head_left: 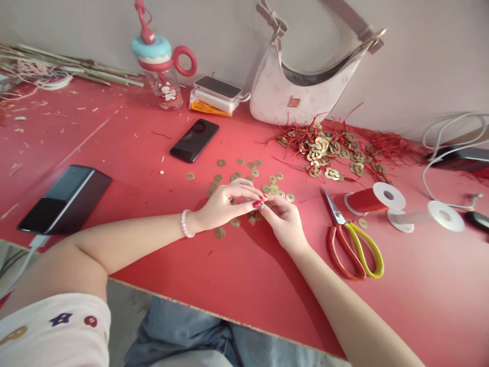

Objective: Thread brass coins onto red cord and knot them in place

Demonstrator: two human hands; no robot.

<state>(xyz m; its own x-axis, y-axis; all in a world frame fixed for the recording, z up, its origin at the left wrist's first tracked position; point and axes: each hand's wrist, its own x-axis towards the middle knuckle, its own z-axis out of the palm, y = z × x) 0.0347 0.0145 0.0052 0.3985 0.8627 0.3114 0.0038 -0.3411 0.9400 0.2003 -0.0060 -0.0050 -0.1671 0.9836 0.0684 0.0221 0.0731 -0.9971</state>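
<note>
My left grip (221,206) and my right grip (286,221) met over the middle of the red table (183,265), the thumbs and fingertips of both drawn together in a close pinch. Whatever lay between them was too small and too hidden by my fingers for me to tell.

The loose brass-coloured coins (273,189), round with a hole through each, lay scattered beneath and around my 2 hands, some overlapping, most of them on the far side. Beyond them, to the right, a heap of brass-coloured pieces with red threads (320,148) spread in front of a pale handbag (275,92).

Near my right hand, the scissors (339,218) lay with 1 red handle and 1 yellow-green handle toward me. Just beside them was a spool of red thread (362,200), with a white spool (435,211) next to it.

On my left side, a black phone (194,140) lay flat, well apart from a wider dark device (64,199) with a cable. A cup with a blue lid (164,84) stood upright near the wall.
</note>
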